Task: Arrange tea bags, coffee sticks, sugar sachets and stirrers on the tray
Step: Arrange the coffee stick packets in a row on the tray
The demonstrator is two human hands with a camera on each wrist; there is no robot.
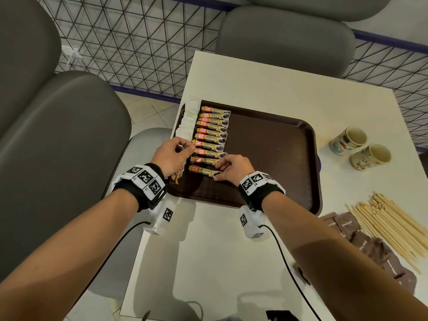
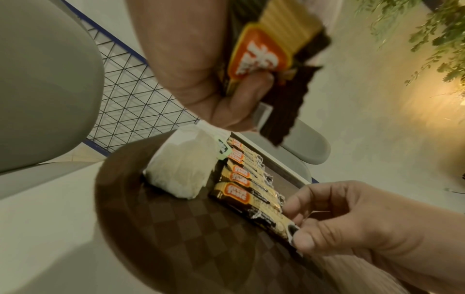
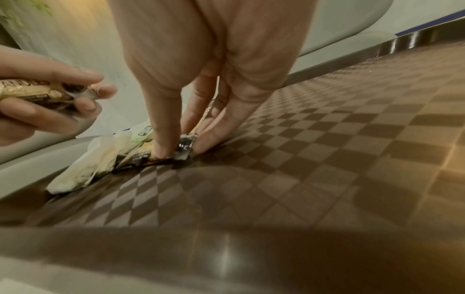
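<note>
A dark brown tray (image 1: 273, 154) lies on the white table. Along its left edge runs a row of white tea bags (image 1: 188, 119), and beside them a column of several coffee sticks (image 1: 212, 133). My left hand (image 1: 172, 154) hovers over the tray's left rim and grips a bunch of coffee sticks (image 2: 266, 45). My right hand (image 1: 231, 169) pinches the right end of the nearest coffee stick (image 1: 202, 170) between thumb and fingers, holding it flat on the tray; the right wrist view shows that pinched coffee stick (image 3: 185, 146) against the tray floor.
Two paper cups (image 1: 360, 147) stand right of the tray. A pile of wooden stirrers (image 1: 389, 223) and brown sugar sachets (image 1: 370, 246) lie at the table's right front. Grey chairs (image 1: 58, 135) surround the table, and wrist cables trail over its near edge.
</note>
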